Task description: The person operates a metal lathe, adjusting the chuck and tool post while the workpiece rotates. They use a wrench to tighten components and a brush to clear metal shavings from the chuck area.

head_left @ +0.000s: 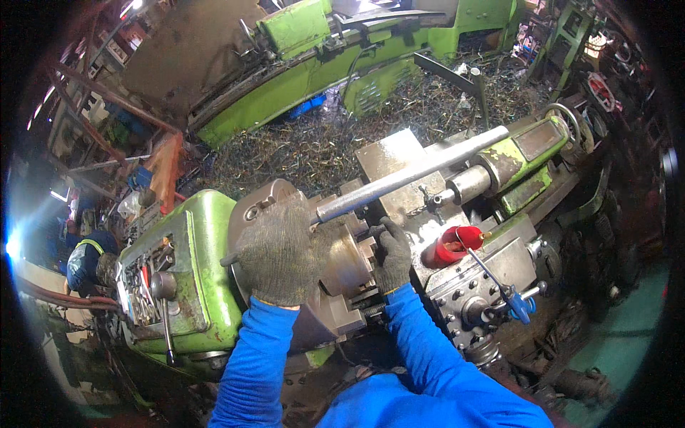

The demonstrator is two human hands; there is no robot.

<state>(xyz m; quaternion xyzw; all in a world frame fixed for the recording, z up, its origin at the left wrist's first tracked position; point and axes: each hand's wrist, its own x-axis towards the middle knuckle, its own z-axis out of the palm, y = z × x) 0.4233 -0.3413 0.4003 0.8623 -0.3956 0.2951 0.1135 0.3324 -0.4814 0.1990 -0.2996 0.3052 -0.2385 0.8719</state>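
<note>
My left hand [282,253], in a dark knitted glove, lies over the round chuck [258,207] of a green lathe. It is closed round a thin bar [230,261] whose end sticks out on the left. In line with that bar, a long metal pipe [414,175] slants up to the right above the lathe bed. My right hand [392,258], gloved too, is beside the stepped chuck jaws [365,251] with its fingers curled against them. Whatever those fingers hold, if anything, is hidden.
A red cup [454,246] with a brush stands on the carriage [485,278], near a blue-handled lever [521,307]. Tools fill the headstock tray [146,285]. Metal shavings [285,153] heap up behind, before another green machine [278,100]. A person [87,260] bends at far left.
</note>
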